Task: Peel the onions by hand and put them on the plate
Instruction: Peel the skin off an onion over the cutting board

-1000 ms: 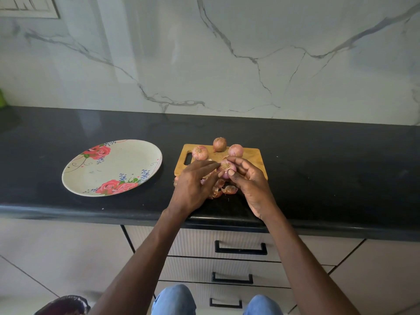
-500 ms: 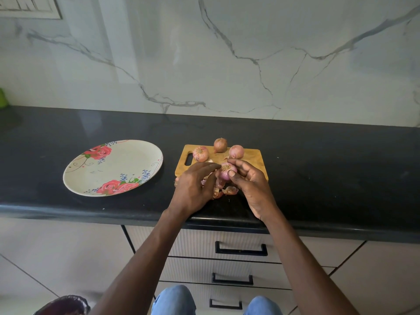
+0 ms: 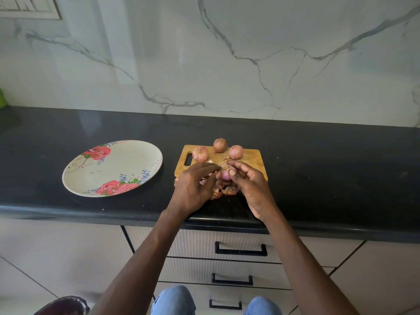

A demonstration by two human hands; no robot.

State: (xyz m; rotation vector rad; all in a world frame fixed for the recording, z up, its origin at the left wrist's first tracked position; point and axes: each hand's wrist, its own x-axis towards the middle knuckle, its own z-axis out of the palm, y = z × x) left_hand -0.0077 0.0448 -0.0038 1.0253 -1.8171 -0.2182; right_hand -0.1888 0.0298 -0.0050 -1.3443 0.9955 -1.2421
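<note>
We are reaching both bare forearms forward from the bottom of the view, converging toward the middle. Our left hand (image 3: 193, 189) is lying back-up, knuckles toward the camera, fingers (image 3: 208, 168) curling inward toward the right hand; their tips are meeting the onion (image 3: 225, 175) we are holding, though the left grip is mostly hidden beneath the hand itself. Our right hand (image 3: 248, 187) is turning palm-inward, thumb (image 3: 232, 172) pressing on the near face, index finger arching over the top, remaining fingers curling loosely behind. Both wrists are staying nearly straight, hands almost touching. Our knees are showing below.
</note>
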